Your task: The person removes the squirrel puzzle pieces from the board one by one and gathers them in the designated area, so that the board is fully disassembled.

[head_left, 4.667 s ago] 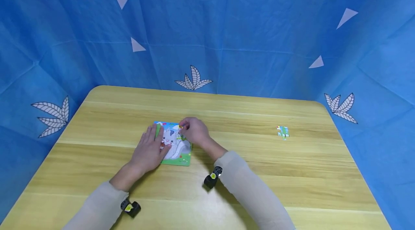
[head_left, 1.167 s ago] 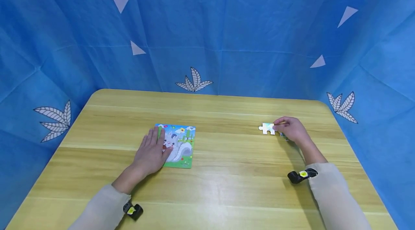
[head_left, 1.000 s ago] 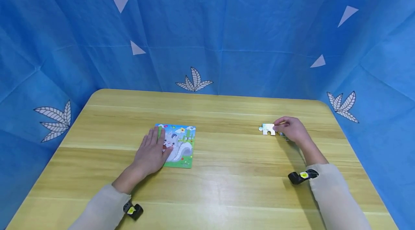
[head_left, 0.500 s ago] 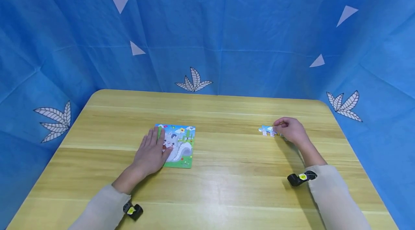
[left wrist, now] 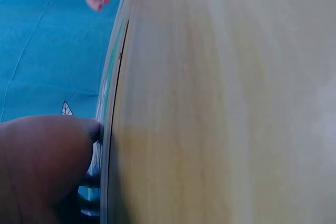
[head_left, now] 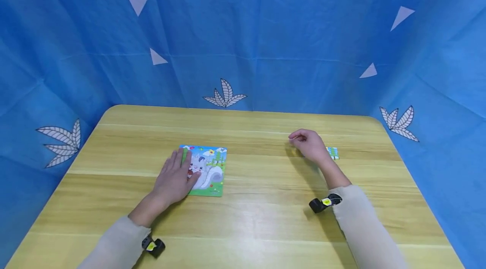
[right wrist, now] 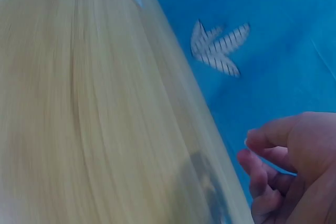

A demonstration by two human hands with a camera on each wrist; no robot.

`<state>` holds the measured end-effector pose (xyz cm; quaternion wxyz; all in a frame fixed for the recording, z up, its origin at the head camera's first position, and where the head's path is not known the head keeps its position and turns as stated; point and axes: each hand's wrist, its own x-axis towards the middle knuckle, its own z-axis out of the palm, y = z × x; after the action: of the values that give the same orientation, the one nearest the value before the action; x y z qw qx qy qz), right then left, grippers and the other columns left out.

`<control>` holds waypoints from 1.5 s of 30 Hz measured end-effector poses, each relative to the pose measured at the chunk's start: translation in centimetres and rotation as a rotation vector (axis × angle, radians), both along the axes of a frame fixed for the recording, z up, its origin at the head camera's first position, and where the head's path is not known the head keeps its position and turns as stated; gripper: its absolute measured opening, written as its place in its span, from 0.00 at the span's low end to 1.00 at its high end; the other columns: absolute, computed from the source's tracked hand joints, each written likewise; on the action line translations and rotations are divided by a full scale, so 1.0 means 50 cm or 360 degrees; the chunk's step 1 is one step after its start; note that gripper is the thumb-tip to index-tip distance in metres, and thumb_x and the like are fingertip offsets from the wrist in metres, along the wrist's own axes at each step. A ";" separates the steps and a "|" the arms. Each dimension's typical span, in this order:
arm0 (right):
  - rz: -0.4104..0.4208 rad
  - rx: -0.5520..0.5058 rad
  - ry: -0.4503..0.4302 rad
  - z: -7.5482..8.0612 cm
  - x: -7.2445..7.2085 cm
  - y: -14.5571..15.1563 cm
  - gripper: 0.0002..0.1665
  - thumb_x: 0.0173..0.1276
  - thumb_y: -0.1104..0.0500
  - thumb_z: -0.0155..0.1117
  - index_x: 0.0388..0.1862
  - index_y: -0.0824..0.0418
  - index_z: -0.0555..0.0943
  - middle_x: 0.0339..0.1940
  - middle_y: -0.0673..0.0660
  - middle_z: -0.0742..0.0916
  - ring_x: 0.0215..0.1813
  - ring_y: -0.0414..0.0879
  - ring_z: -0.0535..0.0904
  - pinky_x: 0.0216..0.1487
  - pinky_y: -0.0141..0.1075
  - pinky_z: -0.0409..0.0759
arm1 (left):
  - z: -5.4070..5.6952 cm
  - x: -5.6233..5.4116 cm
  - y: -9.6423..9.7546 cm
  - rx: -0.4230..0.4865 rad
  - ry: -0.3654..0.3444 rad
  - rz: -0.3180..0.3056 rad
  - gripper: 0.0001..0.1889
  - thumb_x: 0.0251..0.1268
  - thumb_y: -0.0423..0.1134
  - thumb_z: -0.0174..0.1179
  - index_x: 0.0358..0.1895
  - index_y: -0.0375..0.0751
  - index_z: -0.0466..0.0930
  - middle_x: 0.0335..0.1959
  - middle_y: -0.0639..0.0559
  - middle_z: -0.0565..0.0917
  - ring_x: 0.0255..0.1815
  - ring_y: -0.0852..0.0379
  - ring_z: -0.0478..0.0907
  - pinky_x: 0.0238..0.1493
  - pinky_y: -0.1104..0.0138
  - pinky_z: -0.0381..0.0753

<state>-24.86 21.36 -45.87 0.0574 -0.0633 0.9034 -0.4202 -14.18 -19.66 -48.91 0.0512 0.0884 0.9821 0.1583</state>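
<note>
A picture puzzle board (head_left: 208,168) with a grey cartoon animal lies left of the table's middle. My left hand (head_left: 174,177) rests flat on its left side, fingers straight; in the left wrist view the palm (left wrist: 42,166) lies against the board's edge (left wrist: 109,103). My right hand (head_left: 308,144) hovers over the table's right part with fingers curled. In the right wrist view its thumb and fingers (right wrist: 265,153) pinch a thin pale edge, a puzzle piece mostly hidden by the hand. Another small puzzle piece (head_left: 333,153) lies on the table just right of that hand.
The wooden table (head_left: 265,210) is walled in at the back and on both sides by a blue cloth (head_left: 265,41) with white leaf prints. Black wrist cameras (head_left: 322,204) sit on both sleeves.
My right hand left the board, reached the pieces at the right, picked one up and turned it over, and has now moved left, uncovering the piece on the table. The left hand stayed put.
</note>
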 end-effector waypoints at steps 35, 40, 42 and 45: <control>0.0570 -0.0280 -0.0177 -0.012 0.018 -0.378 0.11 0.73 0.62 0.65 0.49 0.67 0.87 0.35 0.58 0.88 0.35 0.49 0.84 0.31 0.29 0.77 | 0.020 0.053 -0.005 0.0012 0.0212 -0.0103 0.40 0.74 0.50 0.60 0.71 0.17 0.61 0.74 0.23 0.61 0.77 0.28 0.55 0.75 0.40 0.59; 0.0591 -0.0250 -0.0170 -0.018 0.019 -0.408 0.10 0.73 0.61 0.66 0.46 0.64 0.88 0.33 0.55 0.88 0.31 0.42 0.82 0.30 0.29 0.77 | 0.018 0.059 -0.009 0.0023 0.0207 -0.0093 0.38 0.73 0.48 0.62 0.70 0.16 0.63 0.73 0.23 0.64 0.76 0.29 0.59 0.73 0.42 0.63; 0.0594 -0.0220 -0.0155 -0.017 0.021 -0.422 0.09 0.72 0.60 0.67 0.45 0.63 0.89 0.31 0.54 0.88 0.29 0.41 0.80 0.28 0.29 0.76 | 0.015 0.057 -0.010 0.0034 0.0228 -0.0074 0.36 0.72 0.46 0.64 0.69 0.17 0.66 0.72 0.24 0.66 0.74 0.30 0.62 0.71 0.43 0.67; 0.0581 -0.0131 -0.0109 -0.017 0.024 -0.442 0.09 0.72 0.59 0.68 0.44 0.61 0.89 0.30 0.51 0.88 0.29 0.38 0.79 0.29 0.28 0.76 | 0.011 0.051 -0.010 0.0043 0.0260 -0.0042 0.34 0.70 0.45 0.66 0.67 0.20 0.70 0.70 0.26 0.69 0.72 0.31 0.66 0.67 0.43 0.72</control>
<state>-23.68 -0.73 -46.73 0.1606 -0.2141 0.8565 -0.4414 -11.60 -20.17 -48.35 -0.0283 0.1146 0.9795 0.1631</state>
